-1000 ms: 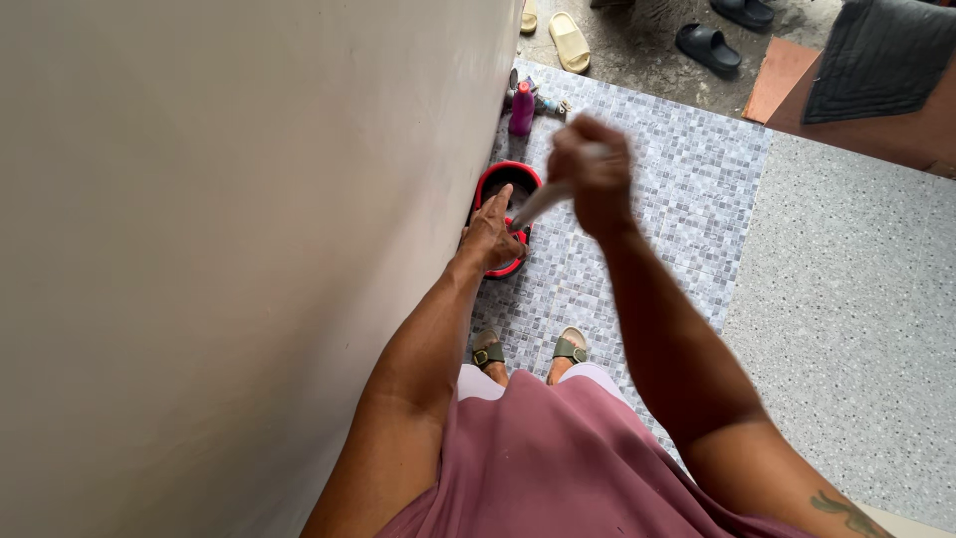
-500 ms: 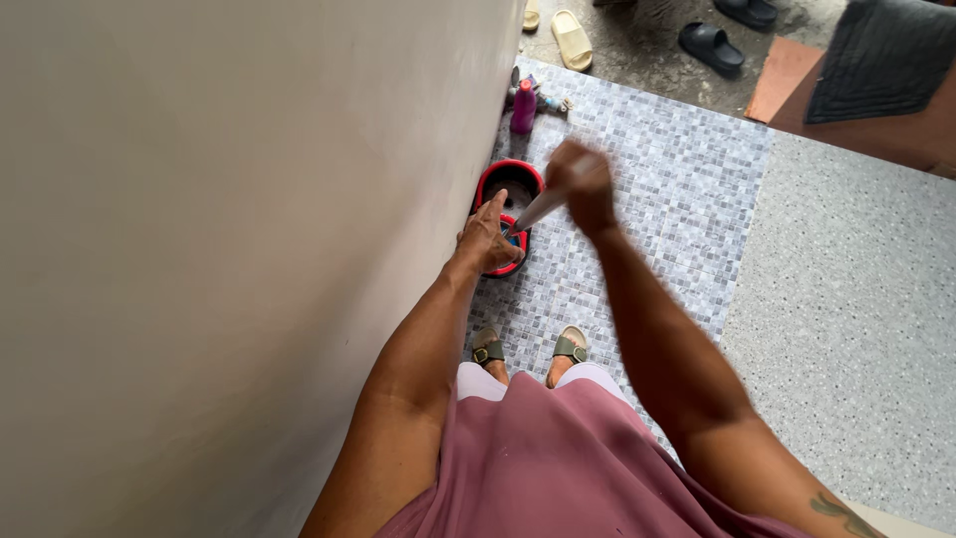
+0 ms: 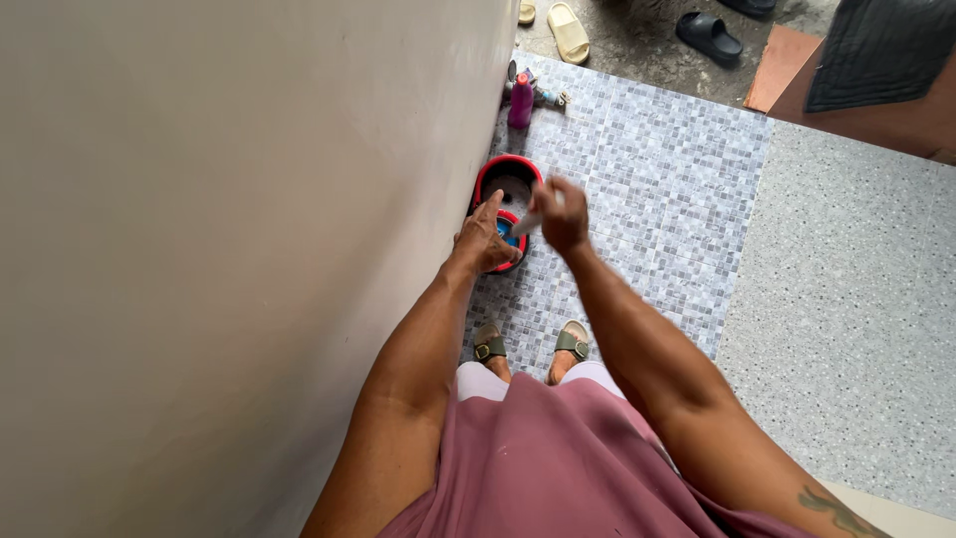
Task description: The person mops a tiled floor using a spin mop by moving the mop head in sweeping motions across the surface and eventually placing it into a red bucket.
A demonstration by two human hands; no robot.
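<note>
Two hands are in view: the left hand (image 3: pixel 485 239) and the right hand (image 3: pixel 561 214). One pale stick-like tool (image 3: pixel 528 221) is in the right hand. One red bucket (image 3: pixel 508 179) stands on the floor. One pink bottle (image 3: pixel 521 101) sits by the wall, with what may be one or two small items (image 3: pixel 550 97) beside it, too small to count. Two green sandals (image 3: pixel 529 345) are worn, two pale slides (image 3: pixel 568 31) and one dark slide (image 3: pixel 705 38) lie beyond.

Left hand (image 3: pixel 485 239) flat — right hand (image 3: pixel 561 214) fisted, arms extended
</note>
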